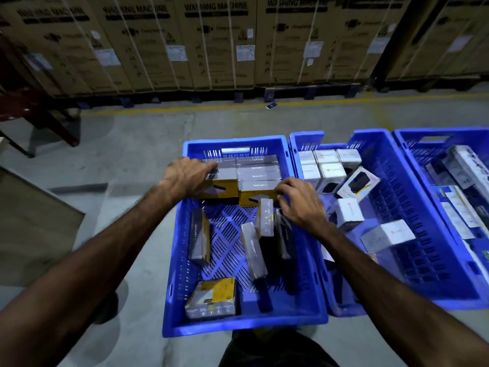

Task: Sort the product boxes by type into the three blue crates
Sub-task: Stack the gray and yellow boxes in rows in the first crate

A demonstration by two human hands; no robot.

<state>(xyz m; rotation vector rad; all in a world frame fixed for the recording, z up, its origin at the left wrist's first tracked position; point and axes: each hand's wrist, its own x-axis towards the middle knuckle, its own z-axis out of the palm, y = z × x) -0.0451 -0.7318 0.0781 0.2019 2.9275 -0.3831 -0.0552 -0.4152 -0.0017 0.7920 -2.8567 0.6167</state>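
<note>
Nearest, loose grey-and-yellow boxes (210, 298) lie scattered in the left crate (243, 324). Beyond, the right hand (300, 201) grasps a stacked box (258, 193); the left hand (188, 176) lies flat, released, on the neat stack (258, 168). A careless shove could topple the rows.

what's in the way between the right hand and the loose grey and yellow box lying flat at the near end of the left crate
Several loose boxes. Between the right hand and the flat box lie a leaning grey box, a long grey box and a black box, on the left crate floor. Reaching over them looks possible.
</note>
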